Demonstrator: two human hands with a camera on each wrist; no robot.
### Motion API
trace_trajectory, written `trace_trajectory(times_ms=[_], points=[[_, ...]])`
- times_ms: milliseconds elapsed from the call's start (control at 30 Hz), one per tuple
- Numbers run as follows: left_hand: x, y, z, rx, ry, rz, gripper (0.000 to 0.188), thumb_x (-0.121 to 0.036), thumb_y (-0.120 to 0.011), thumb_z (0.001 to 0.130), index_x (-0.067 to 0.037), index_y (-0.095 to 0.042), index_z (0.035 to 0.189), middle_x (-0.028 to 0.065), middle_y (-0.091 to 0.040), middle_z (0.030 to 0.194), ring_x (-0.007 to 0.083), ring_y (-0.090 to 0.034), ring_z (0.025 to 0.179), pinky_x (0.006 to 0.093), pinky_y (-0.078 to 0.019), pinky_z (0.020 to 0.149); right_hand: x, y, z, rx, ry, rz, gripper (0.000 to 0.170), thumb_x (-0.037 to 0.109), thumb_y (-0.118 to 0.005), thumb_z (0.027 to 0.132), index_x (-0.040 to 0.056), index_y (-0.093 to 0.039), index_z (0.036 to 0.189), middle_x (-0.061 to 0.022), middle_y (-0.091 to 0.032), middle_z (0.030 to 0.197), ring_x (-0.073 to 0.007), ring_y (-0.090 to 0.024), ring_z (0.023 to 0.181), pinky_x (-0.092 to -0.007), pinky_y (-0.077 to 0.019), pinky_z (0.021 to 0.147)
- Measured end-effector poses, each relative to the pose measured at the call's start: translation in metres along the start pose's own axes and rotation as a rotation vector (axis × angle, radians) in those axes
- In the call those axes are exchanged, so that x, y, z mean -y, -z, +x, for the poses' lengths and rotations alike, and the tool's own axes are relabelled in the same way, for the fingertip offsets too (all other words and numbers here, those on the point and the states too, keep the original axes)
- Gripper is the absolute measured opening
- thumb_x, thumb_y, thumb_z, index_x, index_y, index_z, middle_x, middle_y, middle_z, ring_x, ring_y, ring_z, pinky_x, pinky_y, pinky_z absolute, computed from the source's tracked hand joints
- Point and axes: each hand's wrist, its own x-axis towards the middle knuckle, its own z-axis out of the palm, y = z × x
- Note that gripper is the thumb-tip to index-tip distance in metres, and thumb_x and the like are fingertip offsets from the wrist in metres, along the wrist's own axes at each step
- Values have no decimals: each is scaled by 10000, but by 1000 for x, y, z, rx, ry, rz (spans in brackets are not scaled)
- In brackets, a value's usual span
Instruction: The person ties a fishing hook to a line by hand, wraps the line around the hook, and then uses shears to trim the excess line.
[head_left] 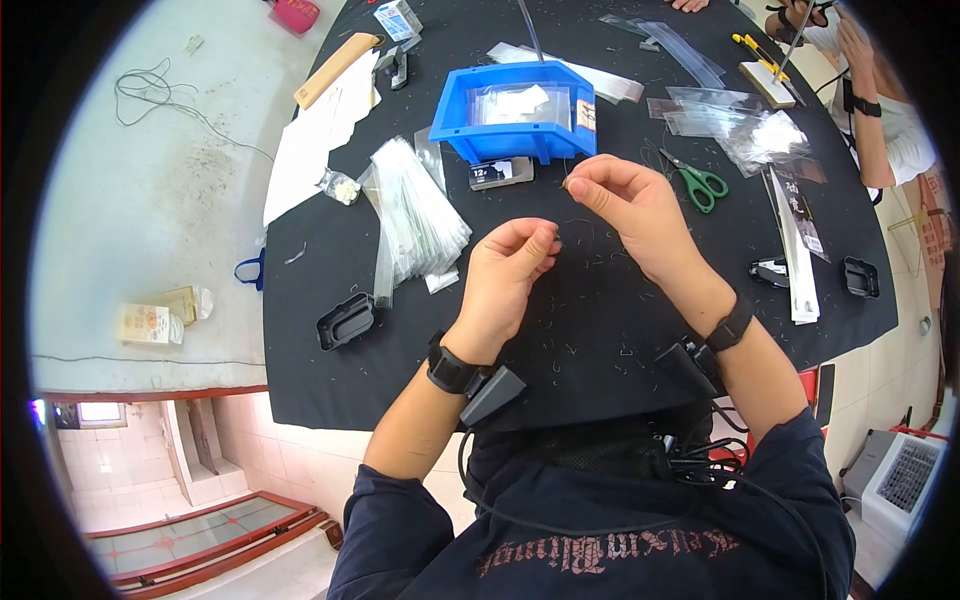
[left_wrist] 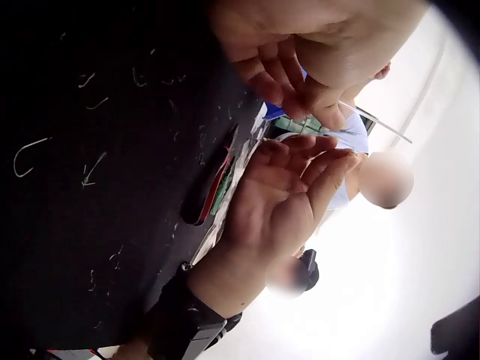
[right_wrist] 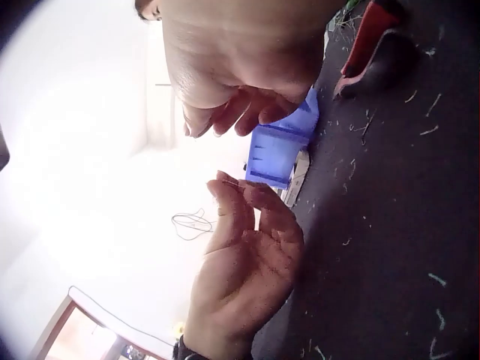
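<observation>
Above the black-covered table (head_left: 590,370), both hands are raised close to each other with the fingertips pinched. My left hand (head_left: 505,275) holds a very thin, thread-like piece (right_wrist: 234,182) between thumb and forefinger; its kind is too small to tell. Slightly higher and to the right, my right hand (head_left: 640,215) pinches a fine strand at its fingertips, close to the blue bin (head_left: 510,135). The other fingers of both hands curl loosely. Beneath them, short clipped strands (left_wrist: 31,156) lie scattered over the cloth.
A stack of clear plastic sleeves (head_left: 415,215) lies left of the bin, a small box (head_left: 500,173) before it. Green-handled scissors (head_left: 703,187) lie on the right. A red-and-black-handled tool (right_wrist: 371,52) shows beside the right hand. Black trays (head_left: 346,321) stand at the sides.
</observation>
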Motion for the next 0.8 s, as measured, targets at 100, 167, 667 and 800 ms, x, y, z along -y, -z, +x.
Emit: trace_trajectory(times_ms=[100, 167, 667, 800], points=[[-4, 1, 2, -52, 81, -83, 143, -181, -638, 990, -91, -672, 1095, -9, -682, 960, 97, -661, 868, 224, -529, 743, 5, -2, -2, -15, -58, 30, 181, 137, -733, 914, -6, -721, 1026, -50, -719, 944, -90, -638, 888, -241, -504, 820], [-7, 1, 2, -73, 104, -118, 175, -182, -655, 980, -72, -665, 1116, 7, -691, 984, 100, -665, 891, 230, -537, 758, 9, -3, -2, 6, -78, 27, 182, 130, -732, 913, -11, -720, 1027, -56, -723, 953, -95, -645, 887, -243, -510, 823], [3, 3, 2, 26, 70, -350, 147, -191, -676, 966, -112, -681, 1089, -29, -676, 976, 79, -611, 843, 250, -504, 762, -3, -17, -12, 120, -86, -12, 167, 110, -720, 912, -27, -717, 1007, -53, -725, 906, -81, -656, 830, -221, -522, 754], [1, 3, 2, 24, 66, -243, 167, -250, -647, 980, -134, -676, 1095, -58, -648, 925, 58, -588, 847, 261, -492, 759, 0, -17, -12, 86, -54, -101, 153, 116, -728, 904, -18, -725, 978, -48, -725, 890, -78, -657, 814, -221, -522, 737]])
